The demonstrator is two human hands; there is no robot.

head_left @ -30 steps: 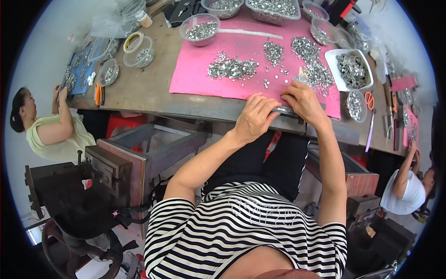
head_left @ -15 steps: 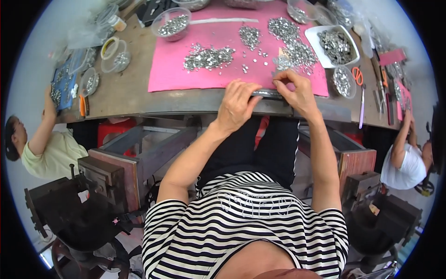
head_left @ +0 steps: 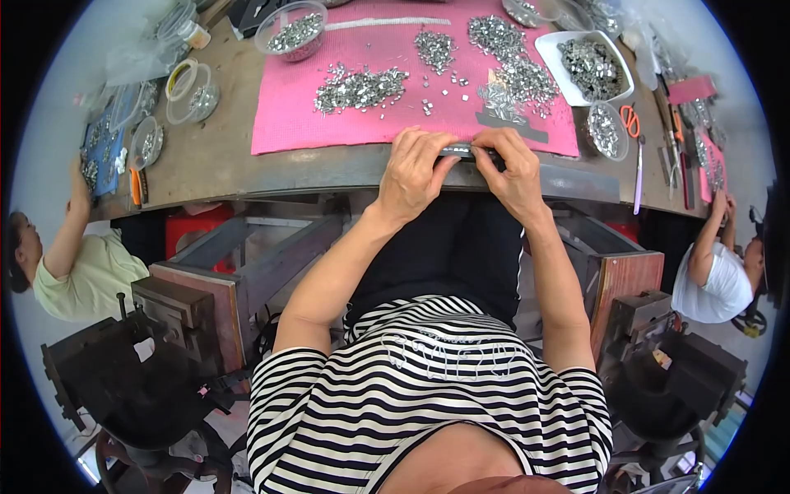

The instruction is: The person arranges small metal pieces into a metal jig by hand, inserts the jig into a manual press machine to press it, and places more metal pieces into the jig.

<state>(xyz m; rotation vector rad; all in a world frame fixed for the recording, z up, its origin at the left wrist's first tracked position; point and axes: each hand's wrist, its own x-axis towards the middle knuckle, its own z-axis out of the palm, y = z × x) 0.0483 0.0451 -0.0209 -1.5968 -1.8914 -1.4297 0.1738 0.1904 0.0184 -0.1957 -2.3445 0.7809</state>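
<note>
Metal strip (head_left: pixel 462 151) pinched between left hand (head_left: pixel 414 173) and right hand (head_left: pixel 514 171).

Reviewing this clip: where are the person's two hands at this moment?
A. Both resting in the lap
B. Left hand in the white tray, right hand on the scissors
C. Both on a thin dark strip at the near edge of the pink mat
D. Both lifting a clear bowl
C: the left hand and right hand pinch a thin dark strip between them at the near edge of the pink mat.

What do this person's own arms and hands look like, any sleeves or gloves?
Both arms are bare from the short sleeves of a black-and-white striped shirt down. The left hand and right hand wear no gloves; no rings or watch show.
</note>
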